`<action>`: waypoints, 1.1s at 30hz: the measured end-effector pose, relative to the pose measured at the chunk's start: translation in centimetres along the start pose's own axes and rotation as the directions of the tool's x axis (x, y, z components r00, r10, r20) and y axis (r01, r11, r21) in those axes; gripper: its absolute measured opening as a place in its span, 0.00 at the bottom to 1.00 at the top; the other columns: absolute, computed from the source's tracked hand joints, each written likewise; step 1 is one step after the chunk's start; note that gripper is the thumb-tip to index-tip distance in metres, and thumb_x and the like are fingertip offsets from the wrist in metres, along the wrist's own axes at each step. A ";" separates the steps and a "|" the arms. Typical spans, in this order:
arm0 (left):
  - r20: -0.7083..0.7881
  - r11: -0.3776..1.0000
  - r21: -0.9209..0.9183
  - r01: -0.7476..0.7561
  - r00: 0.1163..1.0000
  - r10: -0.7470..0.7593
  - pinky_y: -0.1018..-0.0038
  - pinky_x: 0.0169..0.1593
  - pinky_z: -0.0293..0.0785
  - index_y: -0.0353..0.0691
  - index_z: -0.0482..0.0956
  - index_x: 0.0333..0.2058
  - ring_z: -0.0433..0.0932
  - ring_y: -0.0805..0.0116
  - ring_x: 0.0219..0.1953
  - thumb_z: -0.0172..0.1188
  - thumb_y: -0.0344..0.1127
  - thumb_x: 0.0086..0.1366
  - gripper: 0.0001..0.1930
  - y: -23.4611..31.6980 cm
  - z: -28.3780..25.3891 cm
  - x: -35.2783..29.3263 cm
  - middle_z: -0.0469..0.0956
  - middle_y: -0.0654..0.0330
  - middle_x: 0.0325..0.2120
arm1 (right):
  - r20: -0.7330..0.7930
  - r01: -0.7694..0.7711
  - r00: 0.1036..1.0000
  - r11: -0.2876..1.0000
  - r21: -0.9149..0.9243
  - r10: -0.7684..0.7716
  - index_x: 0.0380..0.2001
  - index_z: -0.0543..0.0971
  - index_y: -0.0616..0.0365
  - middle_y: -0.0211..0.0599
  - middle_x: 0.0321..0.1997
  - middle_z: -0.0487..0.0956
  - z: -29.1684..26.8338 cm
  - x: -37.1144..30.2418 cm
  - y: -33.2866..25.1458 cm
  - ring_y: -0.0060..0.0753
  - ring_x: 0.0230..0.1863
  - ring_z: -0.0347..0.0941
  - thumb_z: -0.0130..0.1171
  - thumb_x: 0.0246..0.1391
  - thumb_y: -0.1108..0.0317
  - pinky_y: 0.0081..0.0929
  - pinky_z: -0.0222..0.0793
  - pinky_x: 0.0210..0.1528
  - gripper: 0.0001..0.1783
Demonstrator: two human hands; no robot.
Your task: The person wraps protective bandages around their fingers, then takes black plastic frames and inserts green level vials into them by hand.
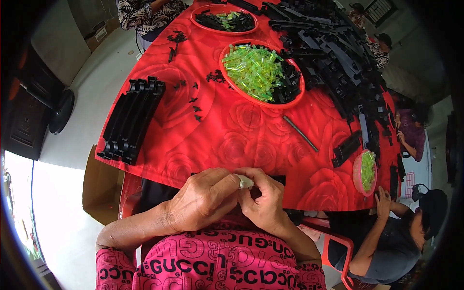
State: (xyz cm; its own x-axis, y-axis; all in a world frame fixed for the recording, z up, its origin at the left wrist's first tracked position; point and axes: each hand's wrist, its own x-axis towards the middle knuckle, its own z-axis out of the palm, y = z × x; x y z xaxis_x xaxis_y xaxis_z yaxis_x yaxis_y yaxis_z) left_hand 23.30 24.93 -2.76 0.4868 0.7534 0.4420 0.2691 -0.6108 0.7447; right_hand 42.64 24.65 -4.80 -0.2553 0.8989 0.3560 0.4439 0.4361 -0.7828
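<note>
A red rose-patterned tabletop (217, 130) carries everything, and the stock is laid out where each seated worker can reach it. The largest mass, a heap of black plastic strips (338, 53), runs along the far and right edges, seemingly a shared supply. Near the left edge a neat stack of curved black strips (129, 120) lies side by side, apart from the loose heap. A big red bowl (299, 94) toward the far middle holds yellow-green tubes (251, 72) beside small black parts; a second red bowl (222, 8) sits at the far edge, a smaller pink one (358, 173) near the right corner by a co-worker's hand (384, 197). A thin grey rod (299, 133) lies alone mid-table. At the near edge, the left hand (203, 198) and right hand (263, 203) meet, fingers pinched together on a small pale piece (245, 181), held close over the lap for fine fingering.
</note>
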 end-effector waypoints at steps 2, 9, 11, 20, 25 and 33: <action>-0.027 1.000 -0.009 0.020 0.999 -0.020 0.65 0.32 0.76 0.33 0.78 0.45 0.80 0.58 0.29 0.66 0.21 0.57 0.16 -0.1 0.2 0.0 0.77 0.54 0.31 | -0.008 0.019 1.000 1.000 -0.005 -0.020 0.45 0.80 0.62 0.43 0.33 0.83 0.0 0.0 0.3 0.40 0.28 0.81 0.64 0.48 0.81 0.31 0.76 0.31 0.17; 0.020 0.965 -0.242 0.101 0.995 -0.099 0.61 0.33 0.76 0.34 0.72 0.45 0.78 0.51 0.31 0.62 0.22 0.59 0.15 0.2 0.5 -0.3 0.73 0.51 0.31 | 0.002 0.066 0.998 0.996 0.054 -0.066 0.48 0.80 0.61 0.42 0.32 0.82 -0.2 0.0 0.6 0.37 0.27 0.81 0.67 0.49 0.78 0.30 0.76 0.31 0.20; 0.019 0.962 -0.259 0.089 0.996 -0.087 0.61 0.33 0.75 0.34 0.71 0.43 0.77 0.51 0.30 0.62 0.22 0.59 0.14 0.5 0.8 -0.2 0.72 0.52 0.31 | 0.004 0.078 0.997 0.996 0.041 -0.078 0.49 0.80 0.60 0.41 0.31 0.82 -0.4 0.2 0.5 0.37 0.26 0.80 0.68 0.48 0.77 0.30 0.76 0.30 0.21; -0.111 0.986 0.036 -0.160 0.980 0.163 0.61 0.37 0.76 0.32 0.72 0.39 0.77 0.49 0.32 0.63 0.20 0.56 0.12 1.2 1.7 0.1 0.73 0.49 0.32 | 0.068 -0.057 0.997 0.979 0.195 0.044 0.51 0.80 0.59 0.35 0.27 0.77 -0.8 0.5 0.1 0.25 0.25 0.74 0.70 0.48 0.77 0.25 0.69 0.27 0.24; -0.142 0.993 -0.102 -0.062 0.989 0.047 0.64 0.40 0.77 0.35 0.74 0.41 0.80 0.54 0.35 0.65 0.22 0.59 0.13 1.1 1.6 -0.5 0.76 0.51 0.34 | -0.057 0.108 0.993 0.991 0.078 -0.104 0.49 0.80 0.63 0.34 0.32 0.79 -0.5 1.1 0.6 0.22 0.30 0.76 0.64 0.56 0.81 0.22 0.71 0.32 0.17; 0.309 0.085 -0.909 0.407 0.798 -0.518 0.79 0.49 0.78 0.37 0.74 0.57 0.80 0.78 0.42 0.62 0.32 0.72 0.18 -0.9 1.6 0.3 0.82 0.63 0.43 | -0.021 -0.010 1.000 0.961 0.276 0.017 0.54 0.77 0.63 0.39 0.46 0.77 -0.8 1.4 0.8 0.28 0.42 0.78 0.66 0.60 0.70 0.24 0.75 0.43 0.21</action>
State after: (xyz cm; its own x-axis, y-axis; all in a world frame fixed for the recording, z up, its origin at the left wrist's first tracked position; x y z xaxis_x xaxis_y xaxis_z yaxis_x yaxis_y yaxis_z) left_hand 24.51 25.30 -4.10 0.5060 0.8420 -0.1873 -0.5344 0.4764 0.6981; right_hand 43.31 26.33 -4.57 -0.2298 0.9067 0.3537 0.1921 0.3985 -0.8968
